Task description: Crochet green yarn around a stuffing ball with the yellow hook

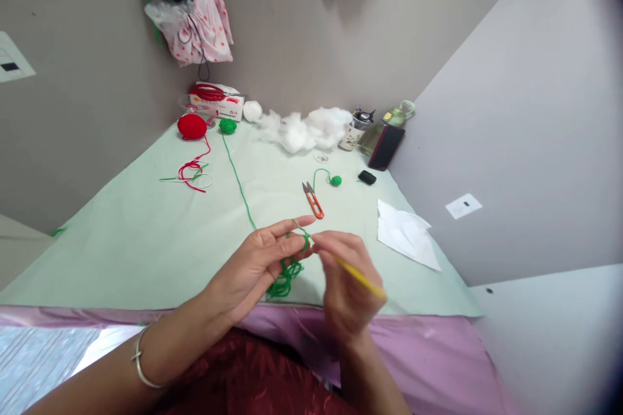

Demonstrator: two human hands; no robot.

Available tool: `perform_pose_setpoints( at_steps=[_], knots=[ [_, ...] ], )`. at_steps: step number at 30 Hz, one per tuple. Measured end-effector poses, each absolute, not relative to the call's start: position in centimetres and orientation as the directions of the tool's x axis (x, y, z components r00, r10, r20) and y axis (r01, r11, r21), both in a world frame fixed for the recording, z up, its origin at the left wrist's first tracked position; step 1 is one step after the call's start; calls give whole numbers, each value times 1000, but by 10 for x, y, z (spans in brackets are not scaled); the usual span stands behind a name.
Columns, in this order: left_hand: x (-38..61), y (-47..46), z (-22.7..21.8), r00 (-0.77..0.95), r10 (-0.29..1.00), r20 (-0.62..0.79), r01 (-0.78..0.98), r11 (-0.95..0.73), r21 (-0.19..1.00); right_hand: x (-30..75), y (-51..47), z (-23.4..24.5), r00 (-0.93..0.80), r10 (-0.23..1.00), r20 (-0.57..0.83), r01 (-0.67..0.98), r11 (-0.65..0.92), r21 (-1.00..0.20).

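My left hand (263,256) pinches a small piece of green crochet work (305,243) between thumb and fingers, and a green strand runs over its raised index finger. A crochet hook (360,277) with a yellow handle is gripped in my right hand (348,279), its tip at the green work. Loose loops of green yarn (286,280) hang below my left hand. From there a strand leads back across the table to a green yarn ball (227,126). Just beyond my fingertips lie orange-handled thread snips (313,201).
Behind are a red yarn ball (192,126), white stuffing (302,131), a white box (217,104), a pen cup (354,133) and a leaning phone (387,148). A small green ball (335,180), a black object (366,177) and white paper (407,233) lie to the right. Walls enclose the table (146,253).
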State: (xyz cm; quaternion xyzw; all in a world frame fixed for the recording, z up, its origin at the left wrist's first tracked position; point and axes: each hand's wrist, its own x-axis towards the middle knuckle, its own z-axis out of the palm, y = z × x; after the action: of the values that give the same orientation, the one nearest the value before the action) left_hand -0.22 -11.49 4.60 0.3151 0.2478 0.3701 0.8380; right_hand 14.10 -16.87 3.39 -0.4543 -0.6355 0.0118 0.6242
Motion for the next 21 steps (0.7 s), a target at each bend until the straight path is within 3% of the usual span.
perform_pose_setpoints(
  at_steps=[2, 4, 6, 9, 11, 13, 15, 18, 21],
  knots=[
    [-3, -115, 45, 542, 823, -169, -471, 464, 750, 142, -167, 36, 287, 650, 704, 432, 568, -701],
    [-2, -117, 46, 422, 899, -112, -451, 315, 835, 141, -165, 35, 294, 684, 667, 397, 548, -737],
    [-2, -119, 47, 409, 908, -89, -431, 278, 858, 138, -164, 32, 221, 631, 744, 535, 559, -633],
    [-3, -117, 48, 585, 795, -160, -442, 478, 759, 138, -164, 29, 128, 493, 861, 691, 578, -434],
    [-4, -113, 48, 605, 774, -184, -453, 525, 721, 141, -164, 32, 223, 526, 821, 596, 593, -542],
    [-6, -110, 47, 528, 833, -165, -466, 447, 763, 143, -164, 36, 337, 625, 704, 373, 598, -710],
    [-7, -110, 45, 474, 875, -105, -426, 332, 842, 143, -163, 38, 346, 704, 620, 189, 595, -781],
    [-8, -113, 43, 489, 871, -38, -290, 203, 935, 140, -161, 37, 278, 749, 602, 159, 582, -797],
    [-10, -116, 41, 488, 872, -39, -231, 172, 958, 139, -160, 34, 310, 754, 579, 145, 564, -813]
  ],
)
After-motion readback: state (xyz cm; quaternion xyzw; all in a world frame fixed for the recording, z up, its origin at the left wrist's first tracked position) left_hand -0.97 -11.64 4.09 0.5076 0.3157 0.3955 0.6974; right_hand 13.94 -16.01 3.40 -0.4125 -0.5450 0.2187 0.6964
